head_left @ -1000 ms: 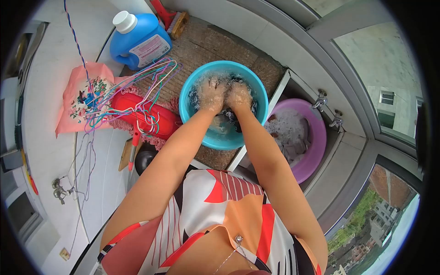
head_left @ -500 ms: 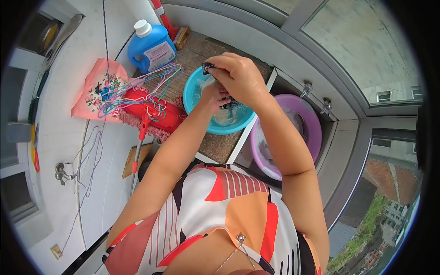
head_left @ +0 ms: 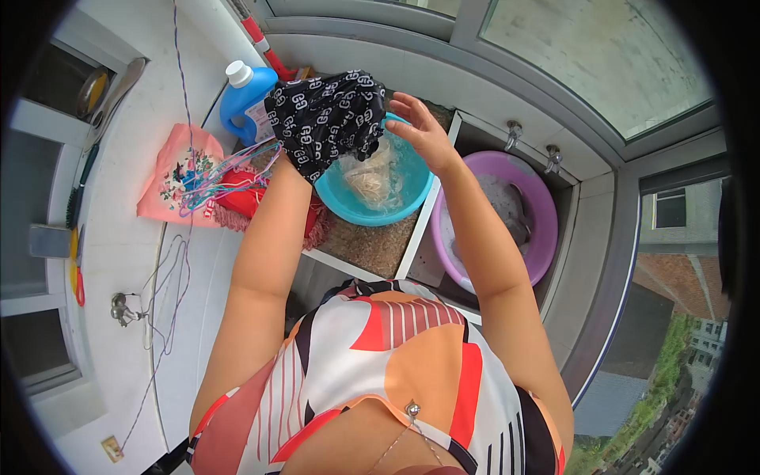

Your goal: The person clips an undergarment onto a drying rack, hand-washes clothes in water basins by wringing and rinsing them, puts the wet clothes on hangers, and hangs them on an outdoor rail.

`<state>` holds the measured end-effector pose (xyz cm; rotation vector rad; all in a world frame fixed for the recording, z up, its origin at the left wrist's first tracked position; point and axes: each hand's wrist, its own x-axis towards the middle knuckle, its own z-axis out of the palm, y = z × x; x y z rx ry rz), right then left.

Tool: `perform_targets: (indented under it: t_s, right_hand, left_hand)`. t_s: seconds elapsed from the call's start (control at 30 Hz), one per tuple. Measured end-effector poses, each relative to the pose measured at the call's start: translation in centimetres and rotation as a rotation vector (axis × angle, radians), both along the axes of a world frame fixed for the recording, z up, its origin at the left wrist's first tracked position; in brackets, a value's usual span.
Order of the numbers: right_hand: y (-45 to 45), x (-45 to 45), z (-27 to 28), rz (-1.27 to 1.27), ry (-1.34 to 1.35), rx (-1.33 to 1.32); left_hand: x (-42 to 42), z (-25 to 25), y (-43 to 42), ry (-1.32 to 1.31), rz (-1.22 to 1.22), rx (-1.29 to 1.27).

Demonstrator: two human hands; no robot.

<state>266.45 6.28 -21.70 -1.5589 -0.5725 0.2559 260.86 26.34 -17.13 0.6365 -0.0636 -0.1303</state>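
Observation:
A black cloth with a white repeated letter pattern is spread out in the air over the left side of the turquoise basin. It covers my left hand, which bears it up from beneath, so those fingers are hidden; only the wrist shows below the cloth. My right hand is open just right of the cloth, fingers apart and holding nothing, above the basin's right rim. In the basin's water lies a pale, beige wet cloth or see-through bag; I cannot tell which.
A purple basin with sudsy water and something dark stands in the sink at right, below two taps. At left are a blue detergent bottle, tangled hangers, a pink floral bag and a red mop head.
The black cloth has come up out of the basin and is now spread over my left hand. My right hand has let go of it and opened, moving right.

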Motion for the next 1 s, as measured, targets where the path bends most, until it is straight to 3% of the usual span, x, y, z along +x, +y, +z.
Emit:
perform_targets:
  t_s: [0.1, 0.17, 0.23, 0.3, 0.43, 0.57, 0.63, 0.7, 0.8, 0.9, 0.93, 1.0]
  right_hand:
    - [1.3, 1.6, 0.6, 0.403, 0.105, 0.042]
    - [2.1, 3.0, 1.1, 0.383, 0.194, -0.096]
    - [1.9, 4.6, 1.8, 0.155, 0.316, 0.018]
    - [0.7, 5.0, 4.3, 0.158, 0.360, 0.099]
    - [1.5, 4.8, 9.6, 0.045, 0.108, -0.015]
    - [2.6, 6.0, 11.0, -0.124, -0.282, -0.170]
    - [2.6, 4.7, 12.4, -0.115, -0.223, -0.048]
    - [2.6, 4.2, 12.0, -0.117, -0.245, 0.031]
    - [3.0, 4.3, 7.7, -0.196, -0.267, -0.297]
    - [3.5, 2.8, 0.9, -0.218, -0.365, -0.694]
    - [3.8, 1.9, -1.7, -0.170, -0.373, -0.812]
    - [4.0, 0.3, -7.9, -0.059, -0.388, -0.988]
  left_hand:
    - [-0.3, 0.5, 0.2, -0.044, 0.003, 0.047]
    - [-0.5, 0.5, 1.1, -0.073, 0.017, 0.097]
    - [-0.8, 0.0, 3.0, -0.097, 0.041, 0.178]
    - [-1.9, -1.5, 5.0, -0.100, 0.050, 0.216]
    - [-4.6, -6.4, 4.9, 0.010, 0.067, 0.061]
    - [-5.2, -7.5, 3.4, 0.193, 0.139, -0.156]
    - [-5.3, -8.3, 4.1, 0.139, 0.123, -0.116]
    - [-4.3, -11.8, 5.1, 0.288, 0.287, 0.151]
    - [-3.7, -13.5, 5.2, 0.568, 0.451, 0.572]
    - [-4.0, -17.1, 4.0, 0.472, 0.559, 1.779]
    - [-4.7, -15.6, 2.2, 0.483, 0.435, 1.761]
    - [-5.4, -14.7, -0.6, 0.373, 0.193, 1.988]
